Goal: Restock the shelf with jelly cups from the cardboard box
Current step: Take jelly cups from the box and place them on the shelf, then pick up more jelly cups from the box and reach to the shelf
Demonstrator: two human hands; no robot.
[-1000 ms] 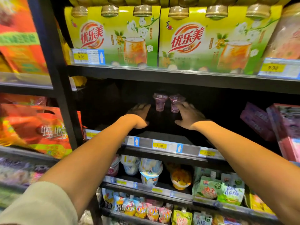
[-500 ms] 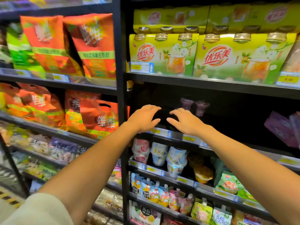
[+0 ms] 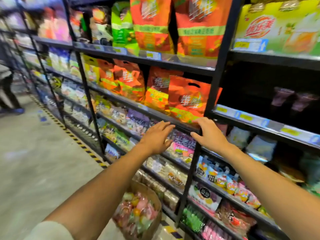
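Note:
Two purple jelly cups point(image 3: 292, 101) stand upside down side by side on the dark shelf point(image 3: 270, 122) at the right, the rest of that shelf bare. A cardboard box point(image 3: 152, 193) full of colourful jelly cups point(image 3: 136, 213) sits on the floor at the shelf's foot, below my arms. My left hand point(image 3: 156, 137) hovers with fingers spread and holds nothing. My right hand point(image 3: 208, 133) is also spread and holds nothing, in front of the black upright post point(image 3: 195, 163).
Orange snack bags point(image 3: 187, 99) fill the shelf left of the post; yellow-green drink packs point(image 3: 280, 26) sit above the jelly shelf. Packed lower shelves hold bagged sweets. A person point(image 3: 7, 87) stands far left in the aisle. A yellow-black floor stripe point(image 3: 79, 144) runs along the shelving.
Both hands have drawn back out of the jelly shelf, leaving the two cups standing. The view has swung left and down, bringing the box and aisle floor into sight.

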